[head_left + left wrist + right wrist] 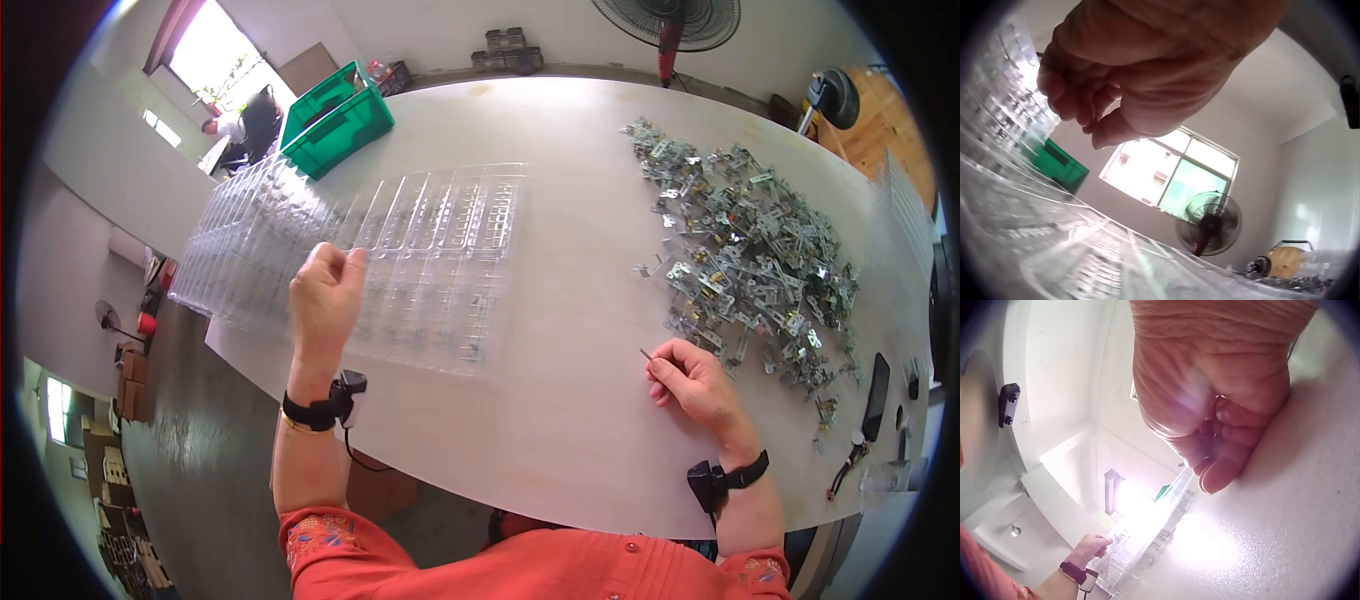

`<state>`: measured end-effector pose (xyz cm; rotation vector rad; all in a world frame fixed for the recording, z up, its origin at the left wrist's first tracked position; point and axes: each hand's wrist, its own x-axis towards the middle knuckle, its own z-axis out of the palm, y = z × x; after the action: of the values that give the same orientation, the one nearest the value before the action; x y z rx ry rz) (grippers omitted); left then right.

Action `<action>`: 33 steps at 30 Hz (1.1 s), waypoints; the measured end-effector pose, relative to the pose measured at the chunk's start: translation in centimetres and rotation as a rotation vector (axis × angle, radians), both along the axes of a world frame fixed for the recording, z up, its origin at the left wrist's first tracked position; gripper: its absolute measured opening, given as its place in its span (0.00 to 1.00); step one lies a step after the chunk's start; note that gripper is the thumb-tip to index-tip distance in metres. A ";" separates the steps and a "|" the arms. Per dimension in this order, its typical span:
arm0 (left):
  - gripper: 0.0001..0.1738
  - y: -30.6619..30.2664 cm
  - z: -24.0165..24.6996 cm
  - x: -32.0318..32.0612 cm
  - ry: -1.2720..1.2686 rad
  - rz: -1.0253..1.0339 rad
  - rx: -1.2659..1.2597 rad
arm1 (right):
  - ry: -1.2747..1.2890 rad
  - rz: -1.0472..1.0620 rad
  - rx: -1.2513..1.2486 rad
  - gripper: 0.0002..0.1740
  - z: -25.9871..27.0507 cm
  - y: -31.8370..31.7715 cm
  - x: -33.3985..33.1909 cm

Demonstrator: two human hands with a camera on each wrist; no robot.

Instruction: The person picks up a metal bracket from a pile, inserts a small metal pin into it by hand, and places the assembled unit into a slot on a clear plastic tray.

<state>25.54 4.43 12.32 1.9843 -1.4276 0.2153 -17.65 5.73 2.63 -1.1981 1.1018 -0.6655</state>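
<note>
Over the clear plastic tray (440, 255), my left hand (328, 290) is raised with its fingers curled and the thumb against them. No object shows between those fingers in the left wrist view. The tray's compartments hold small metal parts along several rows. My right hand (690, 385) pinches a small, thin metal part (646, 353) between thumb and forefinger, just above the white table. To that hand's upper right spreads a loose pile of small metal brackets (760, 250). In the right wrist view most of the pinched part is hidden by the fingers.
A green crate (340, 125) stands behind the tray at the table's far left. A dark phone-like slab (876, 398) and a cable lie near the right edge of the table (570, 300). Beyond the table are a fan (668, 25) and a seated person (235, 125).
</note>
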 end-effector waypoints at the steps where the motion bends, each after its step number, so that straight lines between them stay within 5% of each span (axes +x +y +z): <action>1: 0.18 0.2 0.6 -2.2 0.100 -0.120 0.005 | 0.003 -0.010 0.000 0.08 0.1 0.0 0.0; 12: 0.30 4.7 6.4 -20.9 0.514 -1.353 0.316 | -0.011 0.032 -0.068 0.10 -0.6 -0.1 -0.4; 13: 0.30 4.6 6.5 -22.0 0.526 -1.362 0.320 | -0.002 0.023 -0.060 0.10 -0.6 -0.1 -0.4; 15: 0.29 4.2 6.4 -24.1 0.711 -1.704 0.121 | -0.044 0.007 -0.011 0.10 -0.7 -0.1 -0.4; 19: 0.35 4.9 6.5 -27.1 0.983 -1.695 0.046 | -0.036 -0.005 0.028 0.09 0.0 0.0 -0.3; 21: 0.33 3.6 8.9 -26.9 1.247 -1.864 0.326 | -0.040 -0.009 0.031 0.09 -0.5 -0.1 -0.4; 33: 0.33 2.2 5.9 -25.4 1.355 -1.810 0.392 | -0.002 -0.017 0.063 0.08 -0.4 -0.2 -0.2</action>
<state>0.17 6.60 18.21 0.0411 -1.5465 -1.8012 -17.84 5.48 2.20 -1.1350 1.1246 -0.6408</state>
